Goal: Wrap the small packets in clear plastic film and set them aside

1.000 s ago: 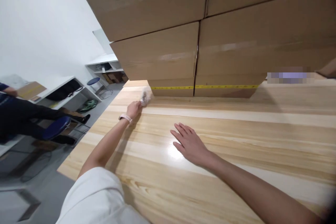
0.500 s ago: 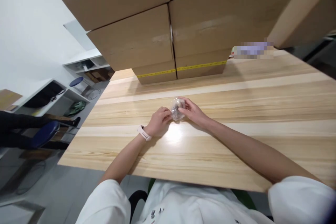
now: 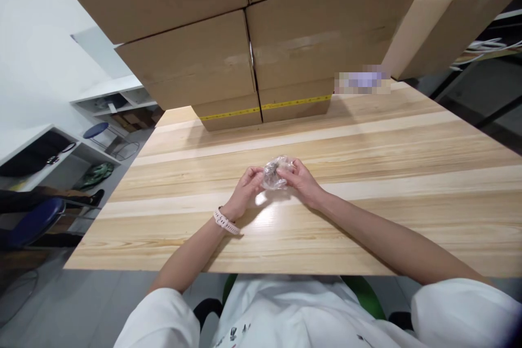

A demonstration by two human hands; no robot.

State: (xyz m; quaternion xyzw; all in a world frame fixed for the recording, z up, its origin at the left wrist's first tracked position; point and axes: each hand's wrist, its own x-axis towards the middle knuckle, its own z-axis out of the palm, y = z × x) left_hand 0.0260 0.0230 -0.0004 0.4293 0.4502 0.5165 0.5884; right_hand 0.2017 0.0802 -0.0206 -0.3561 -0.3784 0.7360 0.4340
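Observation:
Between my hands is a small clear plastic bag (image 3: 274, 173) with something dark and greyish inside that I cannot make out. My right hand (image 3: 300, 180) is closed on the bag's right side, its thumb pressed on the front. At the bag's left edge my left hand (image 3: 247, 187) pinches the plastic between thumb and fingers. A pale pink band (image 3: 225, 221) circles my left wrist. The bag is held just over the wooden table (image 3: 367, 217).
Large stacked cardboard boxes (image 3: 196, 65) stand along the table's back, with a yellow measuring tape (image 3: 293, 102) across the lower ones. A blurred purple item (image 3: 362, 80) lies at the back right. A blue stool (image 3: 38, 220) and another person's leg (image 3: 36, 200) are at left.
My view has shifted to the right. The bag now appears raised slightly and spread wider, and my left fingers have moved onto its left edge.

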